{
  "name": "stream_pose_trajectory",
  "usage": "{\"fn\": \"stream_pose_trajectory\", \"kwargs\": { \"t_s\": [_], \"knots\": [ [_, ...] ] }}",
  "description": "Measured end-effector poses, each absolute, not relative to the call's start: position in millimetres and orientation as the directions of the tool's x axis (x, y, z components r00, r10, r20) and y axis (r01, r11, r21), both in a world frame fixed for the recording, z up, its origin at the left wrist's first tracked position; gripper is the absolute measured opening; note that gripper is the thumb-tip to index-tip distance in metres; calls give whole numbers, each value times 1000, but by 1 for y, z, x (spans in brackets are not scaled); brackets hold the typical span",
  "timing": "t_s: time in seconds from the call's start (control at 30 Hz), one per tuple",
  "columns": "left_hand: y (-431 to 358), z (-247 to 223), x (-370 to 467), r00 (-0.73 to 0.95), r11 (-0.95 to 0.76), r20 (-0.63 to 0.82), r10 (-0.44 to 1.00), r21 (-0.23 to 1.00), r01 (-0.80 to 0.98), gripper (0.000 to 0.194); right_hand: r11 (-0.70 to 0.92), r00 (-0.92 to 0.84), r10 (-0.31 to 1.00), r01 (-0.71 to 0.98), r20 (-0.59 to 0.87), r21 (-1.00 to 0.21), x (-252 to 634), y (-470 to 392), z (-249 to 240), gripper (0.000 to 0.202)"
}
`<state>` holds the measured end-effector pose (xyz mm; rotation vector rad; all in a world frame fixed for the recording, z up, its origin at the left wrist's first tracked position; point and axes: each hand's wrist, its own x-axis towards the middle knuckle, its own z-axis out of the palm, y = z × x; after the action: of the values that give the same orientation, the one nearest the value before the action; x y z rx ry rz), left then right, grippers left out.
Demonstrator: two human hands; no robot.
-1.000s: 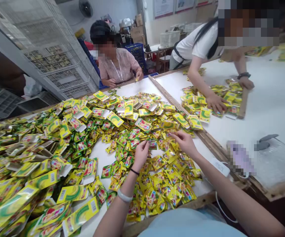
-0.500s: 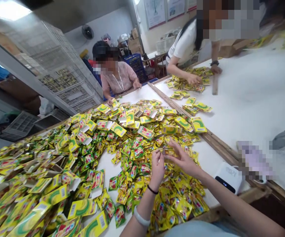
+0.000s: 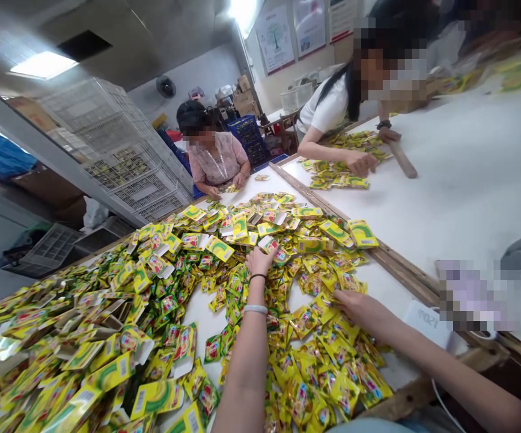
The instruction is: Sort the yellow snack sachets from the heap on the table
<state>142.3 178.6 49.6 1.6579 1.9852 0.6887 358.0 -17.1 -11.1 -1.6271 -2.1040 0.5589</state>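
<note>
My left hand reaches out over the heap, its fingers closed on a small open-flapped carton with a red and white print. Around it lie small green packets and more yellow-green cartons. Nearer to me on the right, my right hand is low over a pile of shiny yellow packets. Its fingers are pressed together at the edge of one packet; the fingertips are partly hidden.
A wooden strip divides the white table. Beside it lie a white device and a blurred purple item. Many cartons cover the left side. Two co-workers sit or lean across the table, one holding a wooden bar. White crates stand behind.
My hands, together over the packets before, are now apart. The left has moved forward to a carton, the right down onto the yellow packets. The co-worker's wooden bar has tilted.
</note>
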Motion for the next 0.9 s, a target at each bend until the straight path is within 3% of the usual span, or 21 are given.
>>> {"fn": "stream_pose_trajectory", "kwargs": {
  "t_s": [0.1,0.2,0.27,0.33,0.4,0.5,0.6,0.7,0.77,0.9],
  "knots": [
    [156,49,154,-78,39,14,997,771,636,43,141,-97,990,635,103,-759,370,-13,6,20],
    [116,50,157,109,-32,-18,994,896,442,32,62,47,996,296,79,-953,374,-11,34,28],
    [84,50,157,260,-28,-62,964,945,327,28,94,113,988,72,102,-993,368,-8,55,32],
    [55,51,156,405,19,-115,907,972,233,26,199,138,971,-12,195,-980,355,-2,74,29],
    [33,54,156,508,98,-160,847,984,147,27,321,81,943,42,323,-946,340,5,87,23],
    [13,56,154,555,162,-192,809,981,104,24,441,-188,895,247,403,-863,327,8,94,13],
    [3,54,151,569,66,-154,808,983,172,25,479,-451,851,461,268,-747,324,-2,94,12],
    [-1,48,149,599,-36,-102,794,976,215,33,444,-501,856,590,125,-674,326,-17,90,17],
    [0,45,149,625,13,-144,767,978,209,34,364,-452,887,547,100,-754,331,-23,86,16],
    [7,41,150,682,196,-269,680,963,184,45,242,-263,951,299,164,-923,343,-24,72,15]
  ]
}}
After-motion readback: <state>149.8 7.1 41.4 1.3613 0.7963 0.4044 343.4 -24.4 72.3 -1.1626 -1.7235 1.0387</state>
